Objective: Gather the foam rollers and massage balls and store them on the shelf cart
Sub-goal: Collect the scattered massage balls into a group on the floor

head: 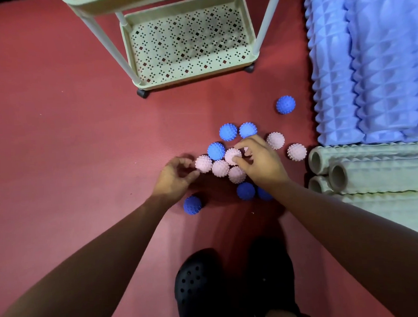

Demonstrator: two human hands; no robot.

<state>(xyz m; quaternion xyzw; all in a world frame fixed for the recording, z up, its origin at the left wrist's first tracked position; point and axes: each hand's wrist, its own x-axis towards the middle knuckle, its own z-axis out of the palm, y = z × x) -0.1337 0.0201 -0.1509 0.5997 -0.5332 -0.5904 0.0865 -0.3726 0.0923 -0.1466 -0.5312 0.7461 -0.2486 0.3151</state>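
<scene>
Several spiky massage balls, pink and blue, lie clustered on the red floor mat. My right hand (260,161) curls its fingers and thumb around one pink ball (232,155) in the middle of the cluster. My left hand (173,176) is at the cluster's left side, fingertips touching another pink ball (202,164). A lone blue ball (285,104) lies farther back on the right, and another blue ball (192,205) sits near my left wrist. Blue foam rollers (367,60) and pale green foam rollers (373,171) lie at the right. The shelf cart (250,25) stands behind the balls.
The cart's bottom tray is perforated and holds nothing; its white posts and black wheels (143,93) face me. My black clogs (197,285) are on the mat below the balls. Open red mat (55,118) stretches to the left.
</scene>
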